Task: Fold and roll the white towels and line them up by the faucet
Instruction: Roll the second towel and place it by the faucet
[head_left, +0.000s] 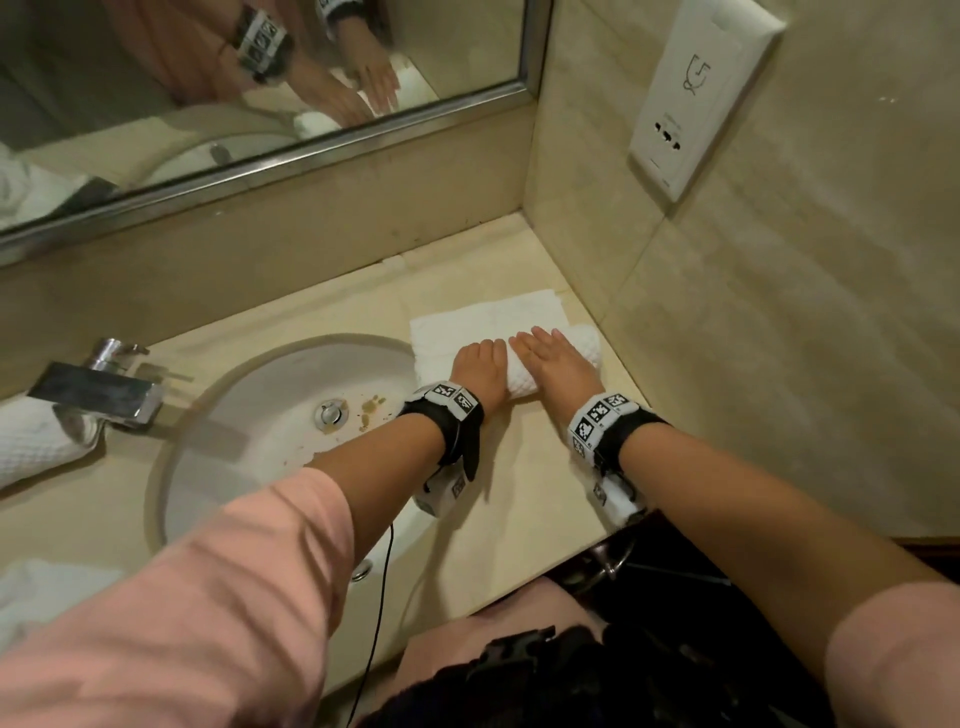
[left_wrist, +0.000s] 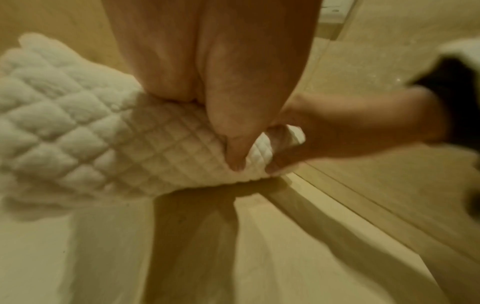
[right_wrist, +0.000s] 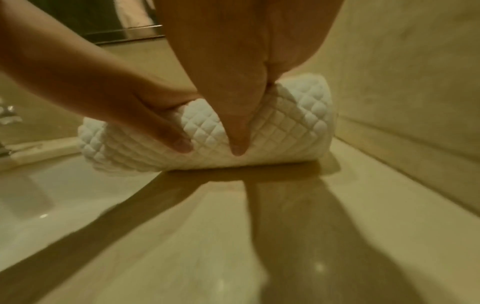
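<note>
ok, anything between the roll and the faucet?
Nothing visible stands in the way. The towel roll, under the left hand and right hand, lies right of the sink basin; the faucet is across it, so the carry crosses the open bowl. A finished roll lies beside the faucet.

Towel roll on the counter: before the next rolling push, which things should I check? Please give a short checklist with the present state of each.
1. Hands on the towel roll: ok. Left hand and right hand lie on top, thumbs against its near side.
2. Unrolled part flat: ok, it lies smooth on the counter.
3. Roll tight inside: cannot tell.
4. Gap to the right wall: cannot tell, the roll's end is very near.
5. Row by the faucet: ok, one rolled towel lies there.
</note>
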